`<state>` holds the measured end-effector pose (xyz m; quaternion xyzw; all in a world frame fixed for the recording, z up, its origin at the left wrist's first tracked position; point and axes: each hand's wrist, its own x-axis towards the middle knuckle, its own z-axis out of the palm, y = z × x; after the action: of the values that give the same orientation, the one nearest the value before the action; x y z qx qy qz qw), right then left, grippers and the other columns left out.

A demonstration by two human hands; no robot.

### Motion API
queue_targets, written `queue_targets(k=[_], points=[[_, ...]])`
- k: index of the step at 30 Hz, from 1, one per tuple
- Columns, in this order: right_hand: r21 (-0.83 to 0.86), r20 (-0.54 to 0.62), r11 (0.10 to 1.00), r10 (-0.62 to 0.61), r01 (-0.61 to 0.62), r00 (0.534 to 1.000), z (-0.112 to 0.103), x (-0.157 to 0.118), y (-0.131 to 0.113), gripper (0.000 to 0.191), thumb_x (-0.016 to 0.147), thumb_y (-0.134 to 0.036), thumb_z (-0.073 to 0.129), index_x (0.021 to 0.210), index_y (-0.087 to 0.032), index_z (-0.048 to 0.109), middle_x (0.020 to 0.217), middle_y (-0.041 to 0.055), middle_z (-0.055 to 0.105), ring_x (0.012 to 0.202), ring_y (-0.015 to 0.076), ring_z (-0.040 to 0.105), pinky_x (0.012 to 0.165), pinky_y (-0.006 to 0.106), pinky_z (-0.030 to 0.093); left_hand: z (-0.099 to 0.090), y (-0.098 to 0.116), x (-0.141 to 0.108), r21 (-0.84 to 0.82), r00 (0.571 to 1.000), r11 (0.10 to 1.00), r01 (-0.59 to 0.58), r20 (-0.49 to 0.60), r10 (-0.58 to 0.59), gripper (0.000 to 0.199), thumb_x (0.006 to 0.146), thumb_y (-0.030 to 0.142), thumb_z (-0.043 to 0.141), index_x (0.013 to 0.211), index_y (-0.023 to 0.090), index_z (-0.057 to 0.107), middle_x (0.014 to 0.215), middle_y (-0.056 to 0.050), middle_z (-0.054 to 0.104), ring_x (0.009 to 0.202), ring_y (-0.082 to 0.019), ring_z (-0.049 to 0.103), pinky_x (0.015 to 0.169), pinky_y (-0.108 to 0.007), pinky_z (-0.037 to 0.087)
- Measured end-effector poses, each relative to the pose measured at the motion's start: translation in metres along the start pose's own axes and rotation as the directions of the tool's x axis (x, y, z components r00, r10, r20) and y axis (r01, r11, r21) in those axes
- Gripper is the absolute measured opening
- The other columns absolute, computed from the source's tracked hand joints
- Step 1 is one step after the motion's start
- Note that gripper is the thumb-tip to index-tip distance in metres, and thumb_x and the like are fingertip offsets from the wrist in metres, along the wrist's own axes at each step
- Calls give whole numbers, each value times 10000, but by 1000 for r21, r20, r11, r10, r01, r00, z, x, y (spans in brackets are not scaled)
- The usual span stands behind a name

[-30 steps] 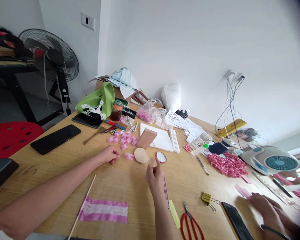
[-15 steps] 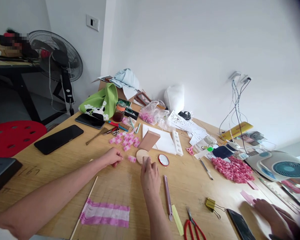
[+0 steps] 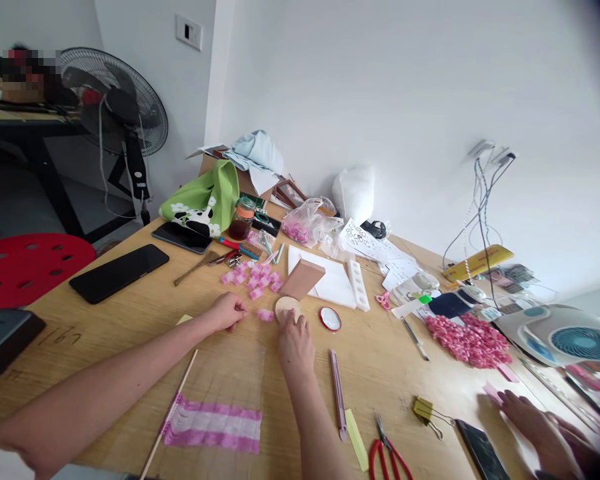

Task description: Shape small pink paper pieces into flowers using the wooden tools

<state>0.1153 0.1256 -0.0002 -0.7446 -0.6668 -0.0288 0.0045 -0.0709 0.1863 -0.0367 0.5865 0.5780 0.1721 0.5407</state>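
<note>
My left hand [image 3: 229, 311] rests on the table left of a small pink-and-white piece [image 3: 265, 315], its fingers curled; whatever they may hold is too small to make out. The fingertips of my right hand [image 3: 296, 337] are at a round pale wooden disc [image 3: 286, 307], partly covering it. Behind the disc a brown block [image 3: 303, 279] leans upright. Several pink-and-white pieces [image 3: 257, 277] lie in a cluster beyond my hands. Nearer me, a pink-and-white pleated strip [image 3: 215, 424] lies flat beside a thin wooden stick [image 3: 169, 415]. A red-rimmed round lid [image 3: 330, 319] sits right of the disc.
A pink cutter [image 3: 338, 393], red-handled pliers [image 3: 384, 450] and a binder clip [image 3: 424, 410] lie at the right. Another person's hands [image 3: 530, 420] are at the far right. A black phone [image 3: 120, 272], green bag [image 3: 205, 200] and jar [image 3: 242, 219] stand or lie at the left and back.
The small block that was under my right fingers no longer shows. My right hand has moved slightly forward over the disc. My left hand stays curled in place; the view has shifted slightly.
</note>
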Motion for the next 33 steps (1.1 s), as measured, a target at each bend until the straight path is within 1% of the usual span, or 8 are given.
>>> queue_targets(k=[10, 14, 19, 21, 23, 26, 30, 33], points=[[-3, -30, 1000, -4, 4, 1000, 6, 13, -4, 487, 886, -35, 334, 1359, -84, 443, 1076, 196, 600, 984, 268, 567, 740, 336, 441, 1, 7, -5, 41, 998, 997, 68, -3, -68, 235, 933, 335, 569, 1046, 133, 602, 940, -33, 639, 747, -128, 627, 663, -293, 544], [24, -76, 999, -29, 31, 997, 9, 15, 5, 473, 861, -22, 381, 1317, -85, 488, 1038, 174, 615, 954, 255, 569, 794, 338, 430, 2, 12, -10, 60, 995, 993, 98, 15, -99, 245, 931, 338, 570, 1065, 135, 601, 972, -41, 640, 780, -138, 634, 685, -308, 549], [55, -182, 998, -9, 19, 983, 6, 1, 26, 395, 953, -174, 358, 1304, -73, 509, 959, 159, 584, 916, 265, 560, 796, 348, 417, 2, 14, -14, 40, 992, 992, 122, 29, -123, 277, 929, 346, 572, 1113, 140, 590, 1045, -57, 633, 855, -164, 639, 738, -343, 552], [63, -210, 997, -21, 35, 977, 6, -9, 30, 395, 975, -235, 353, 1315, -118, 516, 939, 135, 567, 903, 264, 547, 779, 342, 413, 1, 14, -15, 21, 991, 992, 127, 35, -128, 280, 929, 342, 573, 1126, 144, 585, 1063, -62, 630, 869, -166, 638, 749, -350, 551], [71, -215, 995, -52, 69, 975, 7, -19, 30, 385, 980, -259, 365, 1317, -169, 530, 901, 102, 556, 869, 250, 539, 750, 323, 410, 0, 15, -16, 2, 991, 992, 129, 41, -129, 277, 929, 341, 573, 1123, 144, 586, 1057, -61, 630, 863, -164, 638, 742, -346, 552], [83, -247, 993, -60, 82, 967, 11, -29, 27, 391, 989, -260, 343, 1322, -179, 533, 862, 86, 535, 822, 240, 522, 709, 313, 404, -1, 16, -17, -32, 990, 991, 131, 47, -129, 263, 931, 339, 571, 1101, 140, 591, 1018, -52, 635, 820, -150, 637, 708, -323, 553], [129, -362, 990, -9, 60, 932, 13, -30, 26, 404, 998, -288, 326, 1323, -173, 534, 857, 87, 512, 814, 241, 501, 721, 324, 400, -1, 19, -17, -88, 991, 988, 129, 43, -125, 245, 934, 337, 566, 1071, 136, 595, 964, -39, 636, 759, -130, 629, 659, -290, 547], [127, -348, 990, -10, 58, 938, 13, -27, 25, 390, 995, -286, 341, 1311, -181, 545, 860, 86, 509, 811, 240, 496, 711, 318, 393, 0, 21, -17, -112, 990, 983, 142, 43, -138, 235, 936, 337, 565, 1044, 132, 599, 922, -28, 634, 715, -115, 619, 623, -267, 539]])
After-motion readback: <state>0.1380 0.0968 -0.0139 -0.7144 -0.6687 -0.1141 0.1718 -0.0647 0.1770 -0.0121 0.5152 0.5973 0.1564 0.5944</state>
